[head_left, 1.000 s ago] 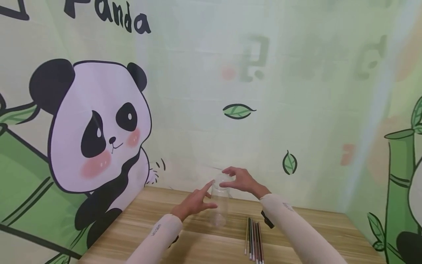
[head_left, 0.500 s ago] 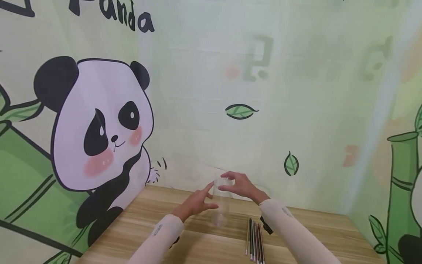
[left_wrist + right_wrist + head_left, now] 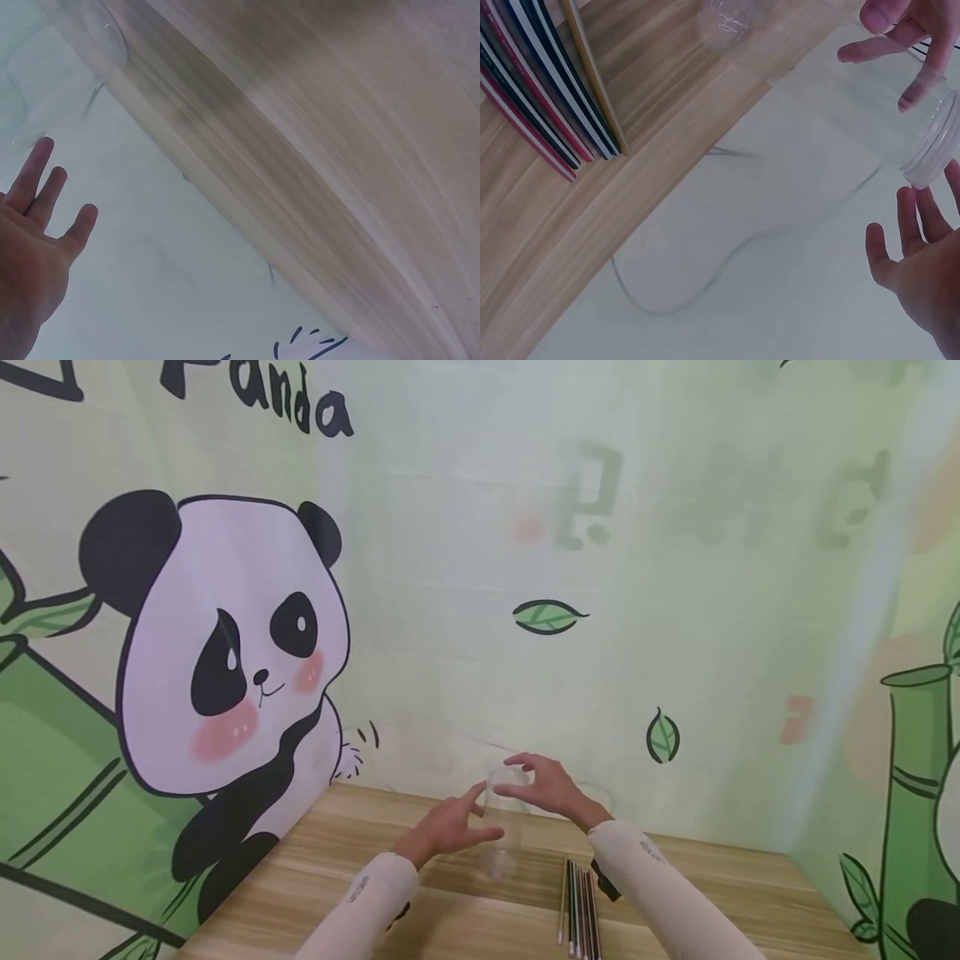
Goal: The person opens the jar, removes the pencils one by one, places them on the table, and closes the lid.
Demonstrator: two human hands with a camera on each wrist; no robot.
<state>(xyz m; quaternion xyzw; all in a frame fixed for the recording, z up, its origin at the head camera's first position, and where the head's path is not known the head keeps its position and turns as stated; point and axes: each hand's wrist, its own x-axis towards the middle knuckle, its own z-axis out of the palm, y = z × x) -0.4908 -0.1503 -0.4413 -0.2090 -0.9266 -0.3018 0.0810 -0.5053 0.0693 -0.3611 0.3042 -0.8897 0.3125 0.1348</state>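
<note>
A tall clear jar stands upright at the back of the wooden table. My left hand is at its left side, with the thumb across the near side and the index finger high behind it. Its other fingers spread nearly straight in the left wrist view. From the right, my right hand holds the jar's top end between thumb and fingers. That ridged, clear top shows in the right wrist view, the fingertips right at its rim. Where clear plastic overlaps the fingers, its outline is faint.
Several pencils lie side by side on the table, just right of the jar and beneath my right forearm. Close behind the table's far edge hangs a pale green cloth printed with a panda.
Over the last second my left thumb has moved slightly rightward across the jar and its index finger has dropped a little. My right hand has shifted slightly at the jar's top; the pencils stay put.
</note>
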